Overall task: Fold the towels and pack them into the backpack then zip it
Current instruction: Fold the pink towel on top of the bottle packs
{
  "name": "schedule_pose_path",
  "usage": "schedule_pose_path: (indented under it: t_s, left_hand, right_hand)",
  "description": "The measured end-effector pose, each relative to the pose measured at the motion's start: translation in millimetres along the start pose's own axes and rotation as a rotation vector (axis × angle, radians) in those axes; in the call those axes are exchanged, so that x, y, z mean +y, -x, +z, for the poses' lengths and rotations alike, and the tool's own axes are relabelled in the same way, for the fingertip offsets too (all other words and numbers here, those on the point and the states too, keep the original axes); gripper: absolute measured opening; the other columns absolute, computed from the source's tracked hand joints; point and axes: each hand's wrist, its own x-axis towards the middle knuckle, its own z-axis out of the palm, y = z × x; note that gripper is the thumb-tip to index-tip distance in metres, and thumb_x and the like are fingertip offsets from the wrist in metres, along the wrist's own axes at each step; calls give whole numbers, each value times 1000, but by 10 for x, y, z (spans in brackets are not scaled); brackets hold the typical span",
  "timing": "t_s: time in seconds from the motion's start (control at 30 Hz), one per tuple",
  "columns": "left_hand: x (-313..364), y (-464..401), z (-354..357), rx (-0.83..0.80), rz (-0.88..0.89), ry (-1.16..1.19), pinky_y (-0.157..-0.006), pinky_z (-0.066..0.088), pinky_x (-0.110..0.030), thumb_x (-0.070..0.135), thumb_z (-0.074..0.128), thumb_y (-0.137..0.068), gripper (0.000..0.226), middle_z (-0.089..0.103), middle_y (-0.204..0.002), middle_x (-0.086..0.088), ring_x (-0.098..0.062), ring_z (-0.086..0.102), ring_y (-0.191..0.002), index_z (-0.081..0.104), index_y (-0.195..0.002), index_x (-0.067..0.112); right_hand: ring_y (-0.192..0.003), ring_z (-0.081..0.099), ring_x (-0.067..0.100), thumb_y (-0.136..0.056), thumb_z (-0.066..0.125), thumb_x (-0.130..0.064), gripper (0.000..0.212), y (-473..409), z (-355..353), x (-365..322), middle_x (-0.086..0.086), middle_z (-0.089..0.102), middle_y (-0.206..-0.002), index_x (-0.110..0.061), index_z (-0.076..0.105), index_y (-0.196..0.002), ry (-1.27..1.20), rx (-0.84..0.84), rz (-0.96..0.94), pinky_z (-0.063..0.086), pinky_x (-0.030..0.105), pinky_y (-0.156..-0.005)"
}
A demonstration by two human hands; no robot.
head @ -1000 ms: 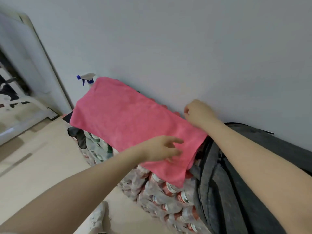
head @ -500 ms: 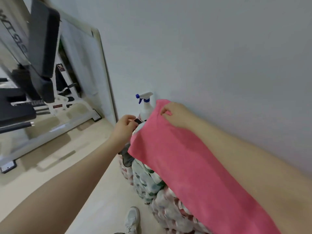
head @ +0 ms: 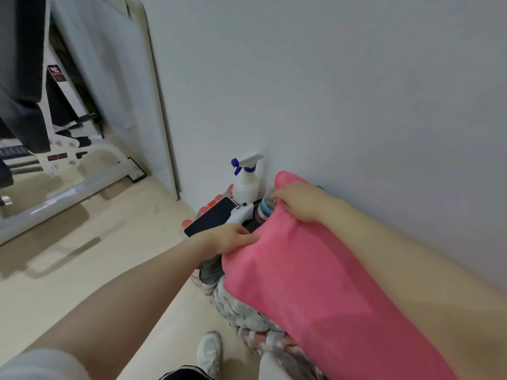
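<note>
A pale wall fills the upper right of the view, and a light wooden floor spreads across the lower left, with the white metal frame of an exercise machine standing on it at the far left. A long pink towel lies stretched along the foot of the wall, draped over a stack of shrink-wrapped bottle packs that carries everything here; the towel runs from beside the spray bottle down to the lower right edge of the view. The right hand is at the far end of the towel, with curled fingers gripping the cloth near its far corner. The left hand is at the near side edge of the same end, fingers pinching the hem. A white spray bottle with a blue trigger stands upright against the wall just beyond the towel. A dark phone lies tilted on the stack, just beside the left hand, and a white handle-like gadget sits against it. A small clear bottle pokes out just under the right hand's fingers. One white shoe shows on the floor at the bottom.
</note>
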Motion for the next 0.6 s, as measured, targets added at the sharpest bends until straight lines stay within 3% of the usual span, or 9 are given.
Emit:
schedule_pose_path:
  t_s: [0.1, 0.17, 0.27, 0.37, 0.43, 0.5, 0.53, 0.6]
  left_hand:
    - [-34, -6, -172, 21, -44, -90, -79, 46, -28, 52, 60, -81, 37, 62, -90, -1, -15, 57, -82, 65, -86, 15]
    - [-21, 74, -280, 121, 39, 24, -63, 39, -26, 42, 64, -81, 31, 51, -75, -2, -14, 47, -67, 55, -73, 14]
    - [63, 276, -451, 239, 219, 232, -63, 42, -24, 24, 63, -85, 16, 53, -76, -1, -13, 50, -68, 58, -83, 9]
    - [168, 468, -557, 265, 312, 218, -71, 46, -27, 19, 62, -86, 17, 60, -81, -1, -14, 55, -73, 61, -92, 3]
    - [210, 564, -575, 286, 323, 171, -69, 45, -23, 21, 62, -86, 17, 62, -80, 1, -12, 56, -71, 62, -94, 7]
    - [240, 638, -576, 292, 322, 147, -62, 44, -18, 24, 62, -86, 16, 62, -80, 1, -11, 55, -69, 62, -94, 10]
    - [249, 668, -577, 291, 315, 148, -57, 43, -16, 25, 62, -86, 17, 62, -80, 0, -11, 54, -67, 61, -94, 10]
    - [253, 710, -596, 298, 299, 150, -51, 41, -16, 26, 63, -86, 15, 61, -79, 0, -12, 53, -65, 60, -89, 12]
  right_hand:
    - [-115, 47, 28, -90, 38, -6, 42, -12, -85, -63, 7, 50, -126, -22, 49, -128, 91, 56, -8, 40, 36, -85]
    - [-114, 47, 24, -90, 39, -7, 42, -32, -163, -125, 3, 50, -128, -21, 49, -128, 47, 109, -83, 39, 35, -89]
    - [-116, 44, 13, -90, 42, -2, 50, -123, -306, -270, -6, 46, -131, -23, 43, -135, -410, -23, -210, 35, 27, -100]
    - [-124, 46, 15, -83, 46, -9, 59, -243, -371, -390, -8, 49, -134, -32, 37, -136, -538, -248, -316, 37, 39, -107]
    - [-107, 53, 14, -83, 49, -17, 48, -273, -425, -382, -15, 58, -109, -36, 43, -127, -462, -298, -288, 40, 42, -103]
    - [-94, 47, 13, -85, 54, -23, 13, -271, -489, -303, -13, 52, -82, -31, 58, -95, -214, -165, -252, 28, 41, -109]
    - [-93, 42, 13, -85, 55, -26, 10, -250, -524, -252, -11, 48, -76, -29, 53, -76, -67, -69, -237, 20, 40, -110]
    - [-100, 41, 18, -84, 54, -27, 19, -195, -581, -132, -5, 51, -80, -25, 44, -68, 141, 53, -158, 19, 38, -103]
